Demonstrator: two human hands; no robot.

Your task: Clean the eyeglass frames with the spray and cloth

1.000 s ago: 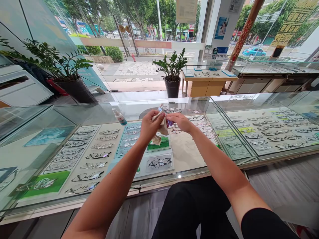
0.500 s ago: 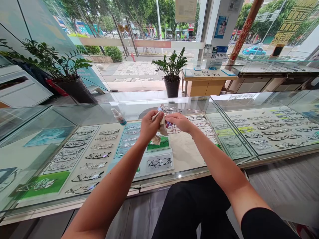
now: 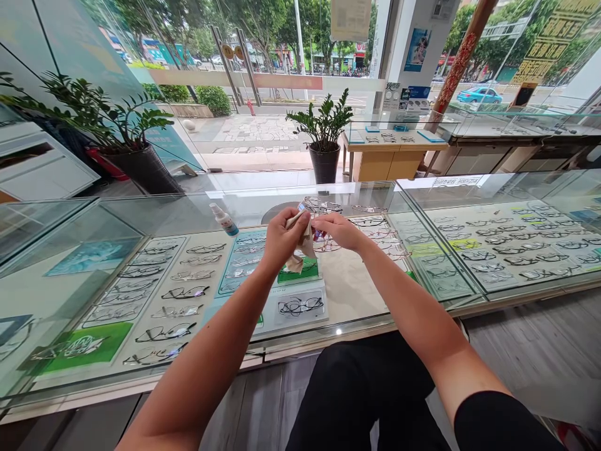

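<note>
Above the glass display counter, my left hand [image 3: 285, 238] is closed around a beige cloth [image 3: 306, 243], whose loose folds hang below the fingers. My right hand [image 3: 342, 230] is just to the right of the cloth, its fingers pressed together on a pair of glasses [image 3: 319, 235] that is largely hidden by the cloth and the fingers. A small spray bottle [image 3: 224, 219] with a white top and blue base stands on the counter to the left of my hands.
Rows of glasses [image 3: 185, 292] lie inside the glass counter [image 3: 328, 338]. Several more glasses [image 3: 322, 204] rest beyond my hands. A potted plant [image 3: 325, 164] stands behind the counter, with another large planter [image 3: 141, 169] at the left.
</note>
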